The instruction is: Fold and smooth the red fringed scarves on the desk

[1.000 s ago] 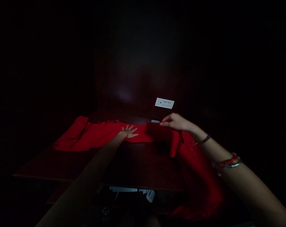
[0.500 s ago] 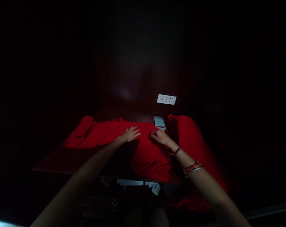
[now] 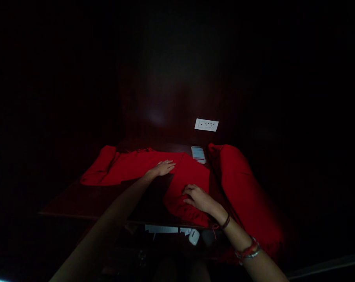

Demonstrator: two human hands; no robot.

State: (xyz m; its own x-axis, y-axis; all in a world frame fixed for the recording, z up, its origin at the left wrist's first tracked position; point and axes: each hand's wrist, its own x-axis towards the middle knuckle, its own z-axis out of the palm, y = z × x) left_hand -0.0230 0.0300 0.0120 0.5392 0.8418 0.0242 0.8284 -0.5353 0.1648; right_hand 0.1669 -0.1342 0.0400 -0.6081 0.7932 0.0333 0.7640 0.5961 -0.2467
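Note:
A red fringed scarf lies on a dark tabletop, bent at a corner so that one part runs left and another comes toward me. My left hand rests flat on it near the bend, fingers stretched out and holding nothing. On the near part, just above the wrinkled fringed end, lies my right hand. Its fingers are apart and slightly bent, touching the cloth. Bracelets circle my right wrist and forearm.
More red cloth is draped at the right, reaching down past the table edge. A phone lies behind the scarf. A white socket plate is on the dark wall. Below the edge are papers and a small white case.
My right hand has moved down along the near part of the scarf, toward me, and its fingers have spread. My left hand has stayed almost in place.

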